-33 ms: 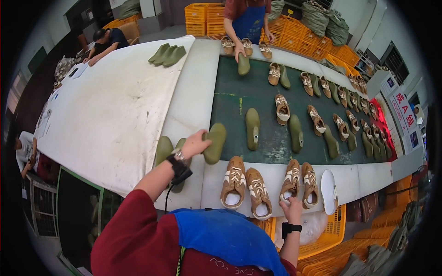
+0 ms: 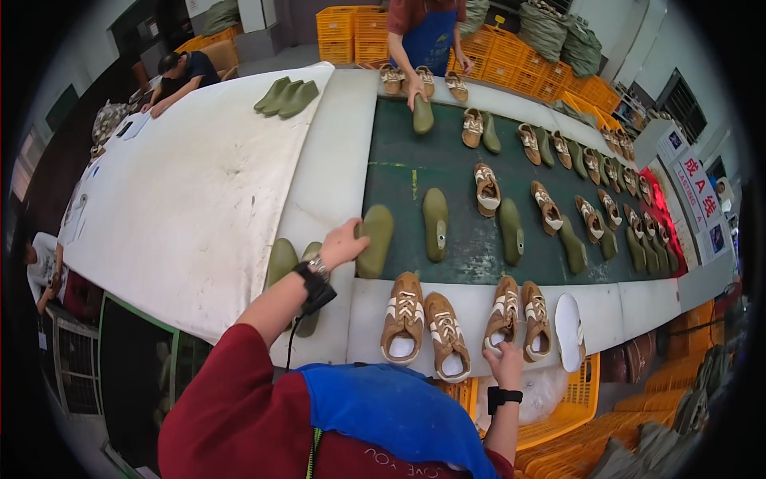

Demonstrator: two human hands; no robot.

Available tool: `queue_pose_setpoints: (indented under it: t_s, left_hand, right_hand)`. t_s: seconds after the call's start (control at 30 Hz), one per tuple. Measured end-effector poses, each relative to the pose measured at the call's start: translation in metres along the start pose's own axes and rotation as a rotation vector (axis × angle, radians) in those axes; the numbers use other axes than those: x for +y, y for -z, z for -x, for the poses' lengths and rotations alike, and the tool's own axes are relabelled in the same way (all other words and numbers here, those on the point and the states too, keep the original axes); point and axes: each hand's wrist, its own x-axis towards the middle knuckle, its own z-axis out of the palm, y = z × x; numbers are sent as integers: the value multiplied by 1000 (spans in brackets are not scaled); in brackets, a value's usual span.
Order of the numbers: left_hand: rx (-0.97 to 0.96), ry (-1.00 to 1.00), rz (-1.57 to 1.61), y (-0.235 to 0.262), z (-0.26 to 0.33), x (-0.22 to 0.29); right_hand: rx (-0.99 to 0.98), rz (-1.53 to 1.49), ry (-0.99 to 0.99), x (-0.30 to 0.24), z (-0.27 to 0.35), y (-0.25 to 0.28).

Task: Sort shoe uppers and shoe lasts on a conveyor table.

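Green mould (image 2: pixel 376 243): over the left edge of the dark green belt (image 2: pixel 395 160), upper end pointing away from the body; cannot tell if resting there or just above. Broadest of all, at left, a cloth-covered counter (image 2: pixel 191 207); then the belt, bordered by a white counter (image 2: pixel 327 176) and bearing brown shoes beside other moulds. Under the near edge, a yellow crate (image 2: pixel 589 391). Above the crate, the heel-held shoe (image 2: pixel 504 307), just beside the neighbouring shoe (image 2: pixel 536 315). Smaller again, the lying mould (image 2: pixel 436 225), apart from the held one.

Left hand (image 2: pixel 343 246): grip pinched firmly on the mould's left side. Right hand (image 2: pixel 506 361): grip closed at the shoe's heel opening, exact finger placement hard to make out.

Step in hand, by the look of it: placing the mould on the belt while keeping hold of a shoe. Seems to call next for laying the mould flat, loosening the left grip and lifting the shoe clear without knocking the neighbouring one.

Against the earlier frame: a slight shift of mould and left hand away from the body, with a straighter lie; no clear change at the right hand.
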Motion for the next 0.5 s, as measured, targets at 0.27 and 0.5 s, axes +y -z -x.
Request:
queue_pose_setpoints:
  t_s: [0.27, 0.5]
  left_hand:
    - [151, 38, 97, -15, -56, -14]
    - [109, -71, 33, 49, 68, -8]
  right_hand:
    - [103, -32, 17, -16, -1, 9]
    - [-126, -566, 412, -133, -126, 58]
